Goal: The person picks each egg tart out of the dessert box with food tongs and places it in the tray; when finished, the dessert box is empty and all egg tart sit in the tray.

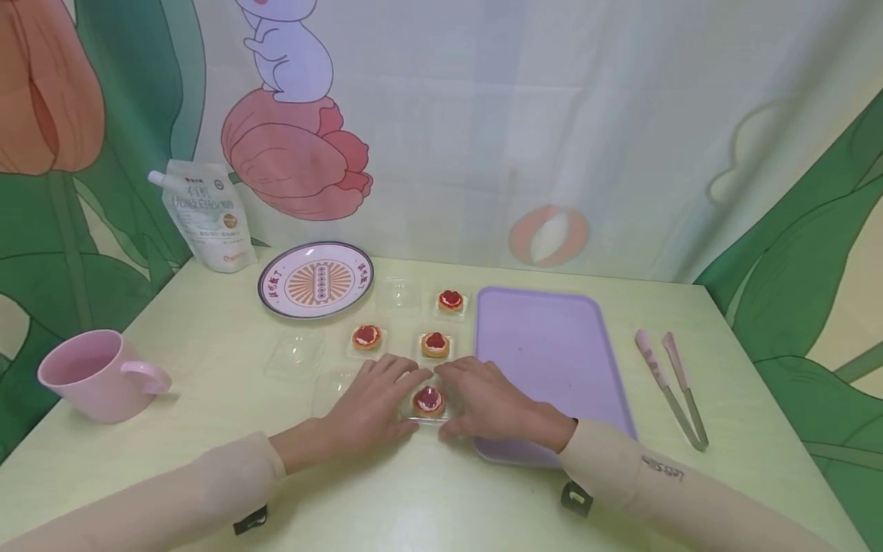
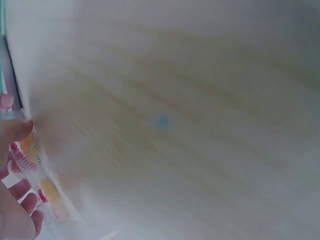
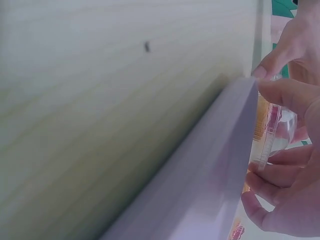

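Close to me on the table, a small tart [image 1: 429, 401] with red topping sits in a clear plastic box [image 1: 428, 419]. My left hand [image 1: 369, 402] grips the box's left side, thumb at the near corner and fingers farther back. On the opposite side my right hand [image 1: 486, 399] holds it with thumb and fingers. A clear dome [image 3: 288, 125] shows between the hands in the right wrist view. Whether its edges are pressed fully down cannot be seen. Just behind stand more boxed tarts, one straight back [image 1: 435, 345], one left [image 1: 367, 337] and one farther back [image 1: 451, 300].
Clear plastic pieces [image 1: 297, 353] without tarts lie to the left and back. A purple tray [image 1: 552, 360] is right of the boxes, partly under my right wrist. Around them are a plate [image 1: 317, 280], a pink mug [image 1: 103, 376], a white pouch [image 1: 207, 218] and pink-handled tongs [image 1: 672, 391].
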Available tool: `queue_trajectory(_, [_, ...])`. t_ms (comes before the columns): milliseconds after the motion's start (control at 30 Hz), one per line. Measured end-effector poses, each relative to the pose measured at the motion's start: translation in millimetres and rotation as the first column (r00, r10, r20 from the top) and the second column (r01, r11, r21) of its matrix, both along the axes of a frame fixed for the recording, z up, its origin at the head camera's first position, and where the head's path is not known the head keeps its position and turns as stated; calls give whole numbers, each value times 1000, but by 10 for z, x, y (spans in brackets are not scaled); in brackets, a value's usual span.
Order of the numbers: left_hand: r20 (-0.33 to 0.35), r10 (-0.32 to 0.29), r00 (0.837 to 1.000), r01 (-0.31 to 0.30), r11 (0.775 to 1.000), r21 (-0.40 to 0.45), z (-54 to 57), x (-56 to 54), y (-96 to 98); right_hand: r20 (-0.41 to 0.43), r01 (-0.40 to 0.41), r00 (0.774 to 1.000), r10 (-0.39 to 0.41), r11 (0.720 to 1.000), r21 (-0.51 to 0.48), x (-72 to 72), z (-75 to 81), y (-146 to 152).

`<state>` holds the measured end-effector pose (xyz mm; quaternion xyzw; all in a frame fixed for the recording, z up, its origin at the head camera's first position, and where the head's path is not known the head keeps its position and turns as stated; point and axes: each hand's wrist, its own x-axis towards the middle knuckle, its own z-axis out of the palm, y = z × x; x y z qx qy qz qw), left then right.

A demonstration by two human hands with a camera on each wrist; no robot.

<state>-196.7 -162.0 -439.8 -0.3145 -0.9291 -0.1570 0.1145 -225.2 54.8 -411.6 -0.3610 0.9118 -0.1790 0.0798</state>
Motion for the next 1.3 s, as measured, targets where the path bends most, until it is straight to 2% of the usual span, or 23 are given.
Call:
queue_trajectory(267, [2, 7, 1000, -7, 1000, 11, -4, -5, 15, -7, -10, 1000, 10, 1000, -11, -15, 3, -19])
queue_trajectory(500, [50, -3, 999, 1, 999, 38, -14, -28, 21, -16, -38, 999, 38, 999, 6, -55, -2, -17])
queue_trajectory(733, [9, -14, 1000, 14, 998, 63, -28, -52, 26, -42, -52, 998, 54, 998, 35, -97, 10, -24])
queue_trajectory(1300, [44, -10, 999, 6, 997, 73, -20, -52, 39, -49, -74, 996, 77, 995, 63, -137, 30, -32])
